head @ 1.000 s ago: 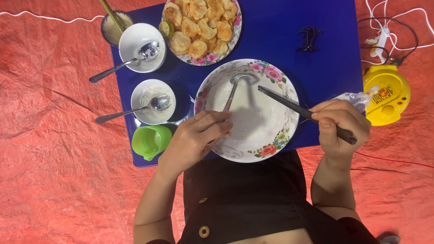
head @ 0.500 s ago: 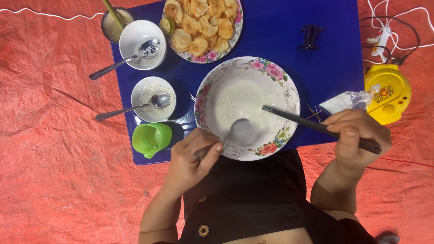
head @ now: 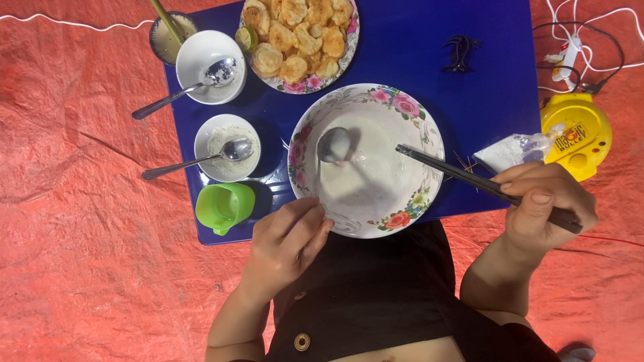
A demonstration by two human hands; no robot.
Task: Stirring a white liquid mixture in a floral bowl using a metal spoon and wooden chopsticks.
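Observation:
A wide flower-rimmed bowl (head: 429,137) of thin white batter stands on a low blue table (head: 416,53) in front of me. My left hand (head: 285,245), at the bowl's near-left rim, grips the handle of a metal ladle (head: 333,143) whose cup is lifted over the batter's left side. My right hand (head: 545,204), off the bowl's right edge, holds a pair of dark chopsticks (head: 456,173) with tips resting over the bowl's right rim.
A floral plate of fried crackers (head: 298,37) sits at the back. Two white bowls with spoons (head: 213,62) (head: 225,149), a green cup (head: 225,206) and a small cup with a stick (head: 168,33) stand left. A yellow appliance (head: 580,134), plastic bag (head: 516,149) and cables (head: 577,47) lie right.
The ladle swept from the bowl's far side to its near edge, then back up to the left. My right hand drew the chopsticks slightly rightward and down.

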